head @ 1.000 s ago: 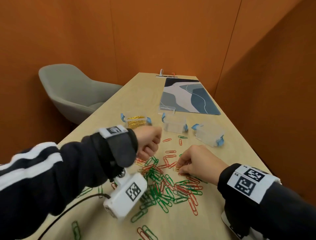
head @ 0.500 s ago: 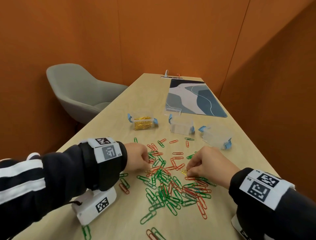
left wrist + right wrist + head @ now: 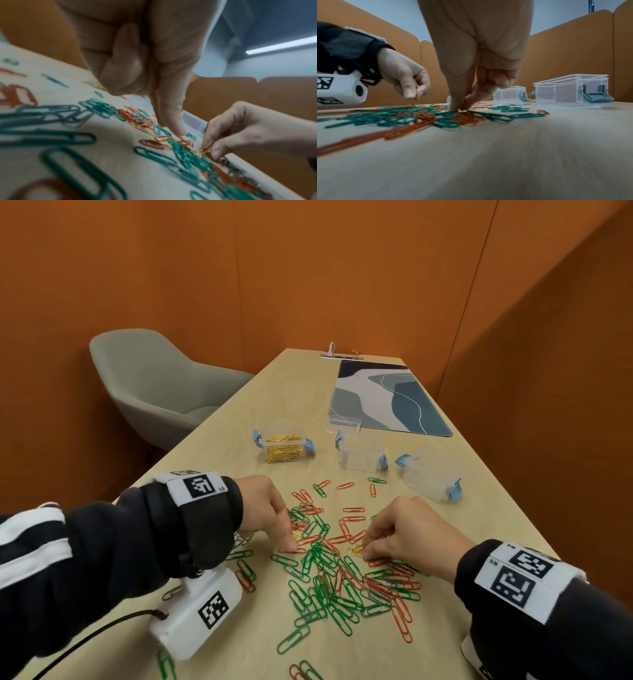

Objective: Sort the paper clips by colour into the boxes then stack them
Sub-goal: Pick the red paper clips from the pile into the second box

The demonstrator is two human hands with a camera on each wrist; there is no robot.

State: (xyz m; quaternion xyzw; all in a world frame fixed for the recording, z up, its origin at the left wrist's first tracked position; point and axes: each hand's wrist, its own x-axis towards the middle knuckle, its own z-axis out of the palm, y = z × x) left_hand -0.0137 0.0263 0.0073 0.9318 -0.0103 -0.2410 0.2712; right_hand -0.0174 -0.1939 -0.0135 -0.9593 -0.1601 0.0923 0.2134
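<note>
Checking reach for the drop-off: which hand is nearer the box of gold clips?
Left. The left hand sits just in front of the box of gold clips; the right hand works farther off, across the pile.

— Where's the person's left hand right now?

— Low over the table, knuckles up, on a forearm in a black sleeve with white stripes. The forefinger points straight down to its tip; the other fingers are curled into the palm, thumb tucked alongside.

— And the right hand?

— Also knuckles up, wrist low, with a white coded band over the black cuff. Thumb and forefinger come together at the tips, pinching a small gold-coloured wire paper clip. The remaining fingers are folded under.
</note>
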